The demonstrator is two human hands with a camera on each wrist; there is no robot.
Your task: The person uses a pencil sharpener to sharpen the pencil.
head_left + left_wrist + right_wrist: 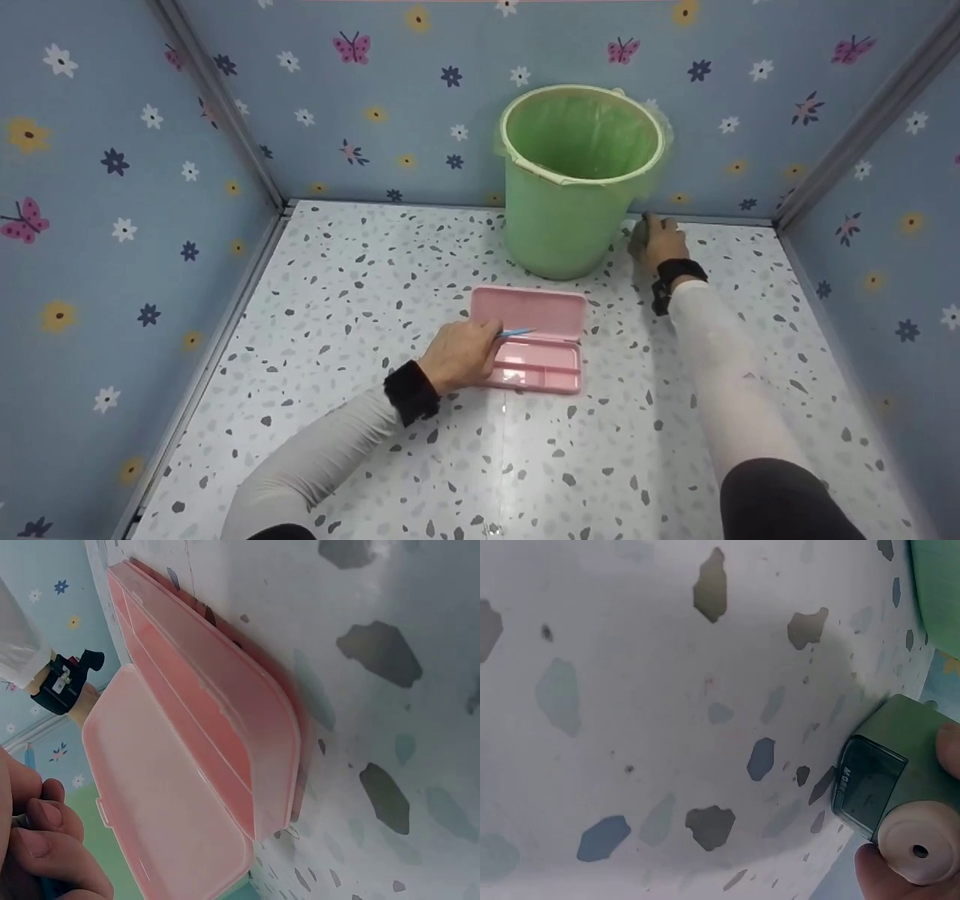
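My left hand (461, 354) pinches a light-blue pencil (517, 332), its point toward the right. Below it lies an open pink pencil case (529, 309), lid folded back away from me; in the left wrist view its compartments (184, 679) show nothing inside, though part is hidden. Off to the right of the bin, my right hand (664, 244) grips a green pencil sharpener (913, 731) by its sides. The sharpener has a dark see-through drawer (870, 784) and a pale round face (919, 844) with a hole. Its base is at the tabletop.
A green bin (562, 225) with a green liner stands at the back, just beyond the pencil case. Flower-patterned panels (420, 90) close off the back and both sides of the speckled white table (360, 300).
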